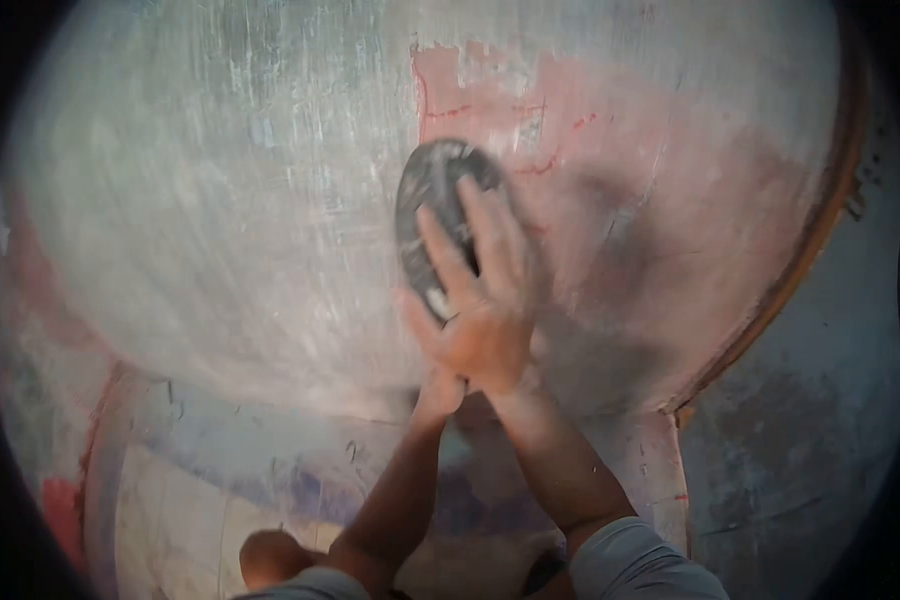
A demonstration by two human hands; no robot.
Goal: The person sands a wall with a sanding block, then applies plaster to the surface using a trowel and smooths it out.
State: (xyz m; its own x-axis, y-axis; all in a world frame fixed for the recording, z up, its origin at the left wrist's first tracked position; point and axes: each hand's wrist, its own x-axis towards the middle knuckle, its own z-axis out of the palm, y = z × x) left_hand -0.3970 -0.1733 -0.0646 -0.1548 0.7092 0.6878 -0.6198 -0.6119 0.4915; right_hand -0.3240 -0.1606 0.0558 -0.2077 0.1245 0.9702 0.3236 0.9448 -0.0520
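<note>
A dark oval block (420,215) with pale smears lies against a large curved wall surface (270,200) of worn grey-white and pink. My right hand (485,310) presses over the block, fingers spread across its face and thumb toward the left. Motion blurs the fingers and the block. My left hand (444,392) is below and behind the right one, at the lower end of the block. Its fingers are hidden by the right hand. Red line marks (540,165) and a pinkish patch (710,190) show on the surface to the right of the block.
A brown-orange rim (815,255) edges the curved surface on the right, with a dark grey surface (800,450) beyond it. Below the curve is a pale, stained panel (180,510). A bent knee (270,560) shows at bottom left.
</note>
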